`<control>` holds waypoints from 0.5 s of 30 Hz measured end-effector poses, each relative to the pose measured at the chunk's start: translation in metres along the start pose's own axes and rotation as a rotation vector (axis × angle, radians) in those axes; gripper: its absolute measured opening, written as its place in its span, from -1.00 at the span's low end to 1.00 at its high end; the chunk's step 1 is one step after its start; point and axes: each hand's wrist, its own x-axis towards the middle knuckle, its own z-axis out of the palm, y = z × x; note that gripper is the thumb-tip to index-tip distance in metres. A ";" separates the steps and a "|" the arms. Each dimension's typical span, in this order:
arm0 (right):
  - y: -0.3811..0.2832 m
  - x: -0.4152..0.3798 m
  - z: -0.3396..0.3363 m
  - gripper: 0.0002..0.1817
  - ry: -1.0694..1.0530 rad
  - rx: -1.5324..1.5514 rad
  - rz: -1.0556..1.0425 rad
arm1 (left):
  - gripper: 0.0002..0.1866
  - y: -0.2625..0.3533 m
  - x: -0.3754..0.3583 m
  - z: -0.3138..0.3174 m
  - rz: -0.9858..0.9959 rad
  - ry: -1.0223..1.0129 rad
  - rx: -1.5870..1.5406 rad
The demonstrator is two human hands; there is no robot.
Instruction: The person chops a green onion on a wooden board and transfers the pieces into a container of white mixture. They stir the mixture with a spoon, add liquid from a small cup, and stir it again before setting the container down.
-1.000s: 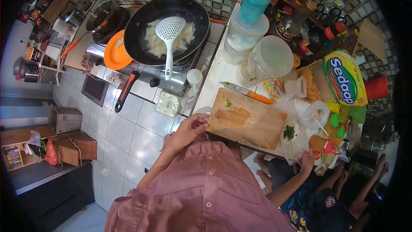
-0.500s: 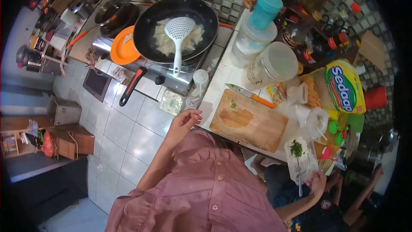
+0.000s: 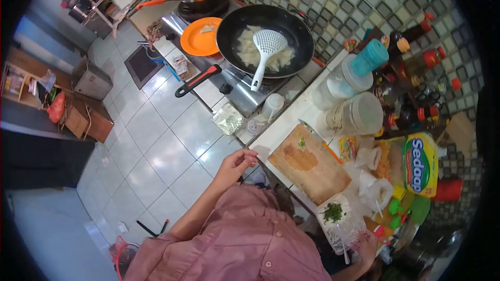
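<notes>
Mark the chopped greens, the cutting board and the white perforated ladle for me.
Chopped greens [image 3: 333, 212]: head view, middle of the pile.
Cutting board [image 3: 320, 177]: head view, bare wood of its top face.
White perforated ladle [image 3: 270, 42]: head view, its holed head.

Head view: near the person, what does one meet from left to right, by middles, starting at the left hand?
Left hand, rectangular brown wooden cutting board, white rectangular tray with chopped greens, right hand.
</notes>
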 end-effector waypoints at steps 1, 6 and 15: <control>-0.017 0.002 0.005 -0.84 -0.043 -0.061 -0.057 | -0.75 -0.001 -0.005 0.001 0.027 0.019 -0.009; -0.100 -0.007 0.076 -0.82 -0.227 -0.392 -0.369 | -0.65 0.006 -0.042 -0.007 0.032 0.129 -0.264; -0.151 -0.097 0.347 -0.83 -0.640 -0.352 -0.709 | -0.24 0.010 -0.081 -0.114 0.251 0.148 -0.675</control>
